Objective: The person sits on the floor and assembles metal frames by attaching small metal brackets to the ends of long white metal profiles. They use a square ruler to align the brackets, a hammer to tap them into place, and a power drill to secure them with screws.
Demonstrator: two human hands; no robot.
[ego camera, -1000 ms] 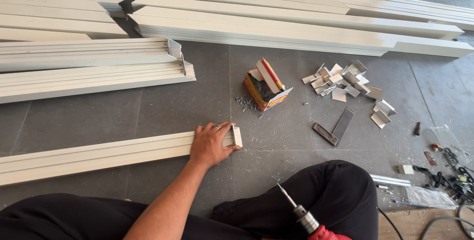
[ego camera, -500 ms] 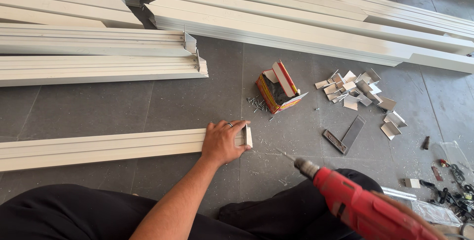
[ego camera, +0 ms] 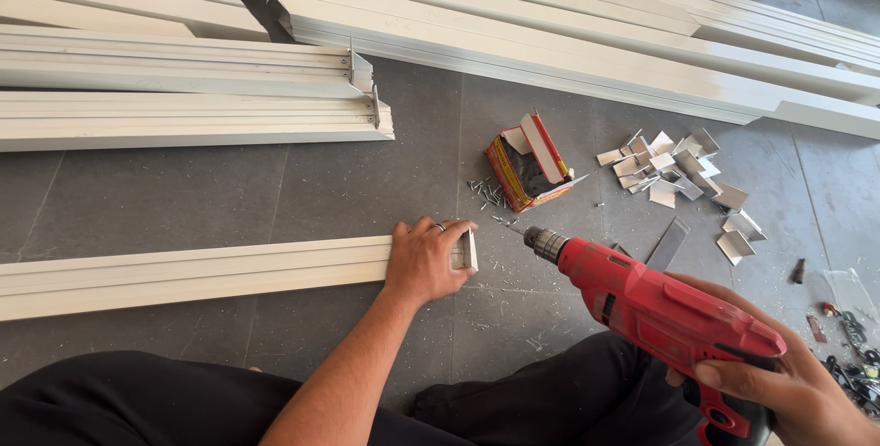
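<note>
Swung the red drill (ego camera: 642, 304) up in the right hand (ego camera: 788, 386), fist clenched on its grip, chuck near the profile (ego camera: 192, 276) end pinned flat to the floor by the left hand (ego camera: 423, 261); no screw driven yet, screws (ego camera: 490, 194) loose beside the box (ego camera: 527, 164).

Long white profiles (ego camera: 568, 52) lie stacked across the far side of the grey floor (ego camera: 229, 189). A second stack of profiles (ego camera: 183, 102) lies at left, its ends carrying metal brackets (ego camera: 362, 70). An open red-and-yellow box (ego camera: 527, 160) stands near the centre, with loose screws (ego camera: 488, 193) scattered just beside it. A pile of white angle pieces (ego camera: 674, 171) lies right of the box. Small hardware (ego camera: 848, 331) lies at the right edge.
</note>
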